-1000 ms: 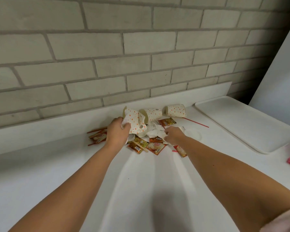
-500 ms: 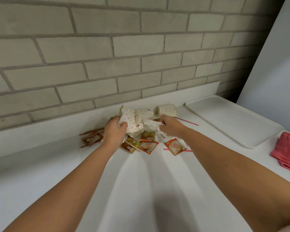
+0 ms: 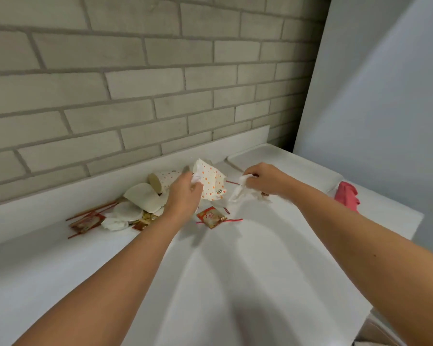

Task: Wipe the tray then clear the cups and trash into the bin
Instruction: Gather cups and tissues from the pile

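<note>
- Left hand (image 3: 183,196) was closed on a crushed, orange-dotted paper cup (image 3: 211,182), held just above the white counter (image 3: 235,283), with a scrap of white paper pinched against the cup's rim.
- Right hand (image 3: 265,179) was pinched shut on a crumpled white napkin (image 3: 238,193), which hung down toward the counter, just right of the cup.
- Handling, as judged: the cup appeared light and thin-walled, already flattened, so a grip across the rim or the creased wall should suffice; the napkin looked limp and weightless and could be bunched anywhere.
- Remaining trash lay left of the left hand: a second dotted cup (image 3: 164,179) on its side, round white lids (image 3: 141,199) partly overlapping, another crumpled napkin (image 3: 114,224), brown sachets (image 3: 86,223) and thin red stir sticks (image 3: 93,211).
- A single coffee sachet (image 3: 211,217) lay on a red-striped straw (image 3: 231,220), between the two forearms; flat sachets would probably need to be lifted at an edge.
- The white tray (image 3: 298,161) sat empty at the right rear, against the backsplash; a pink cloth (image 3: 346,196) lay just beside it near the counter's edge.
- No bin was in view; nothing stood between the hands and the scattered trash.
</note>
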Demonstrator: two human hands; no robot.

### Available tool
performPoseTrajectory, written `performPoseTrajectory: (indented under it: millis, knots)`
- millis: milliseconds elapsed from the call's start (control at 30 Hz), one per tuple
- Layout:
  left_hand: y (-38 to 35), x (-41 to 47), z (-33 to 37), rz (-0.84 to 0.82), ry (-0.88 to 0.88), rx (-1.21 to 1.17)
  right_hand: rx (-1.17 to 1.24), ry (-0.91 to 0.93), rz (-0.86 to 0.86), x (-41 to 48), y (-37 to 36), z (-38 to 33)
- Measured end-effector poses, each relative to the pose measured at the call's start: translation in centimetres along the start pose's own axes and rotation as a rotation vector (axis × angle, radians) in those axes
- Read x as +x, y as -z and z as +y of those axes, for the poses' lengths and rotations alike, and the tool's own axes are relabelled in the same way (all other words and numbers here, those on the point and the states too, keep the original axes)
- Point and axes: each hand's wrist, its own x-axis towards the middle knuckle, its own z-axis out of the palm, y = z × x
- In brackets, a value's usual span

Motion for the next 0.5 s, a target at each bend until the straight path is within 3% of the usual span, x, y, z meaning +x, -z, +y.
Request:
performPoseTrajectory:
  millis: [333,500]
  knots:
    - [-11.1,-6.0,10.8,-0.305,-0.169,-0.027,-0.151,-0.170,0.126,-9.1,7.8,9.4]
    - [-16.2,-9.7,15.3,-0.448,-0.235,-0.058,-0.073,-0.287,0.163,-13.6,9.8,15.2]
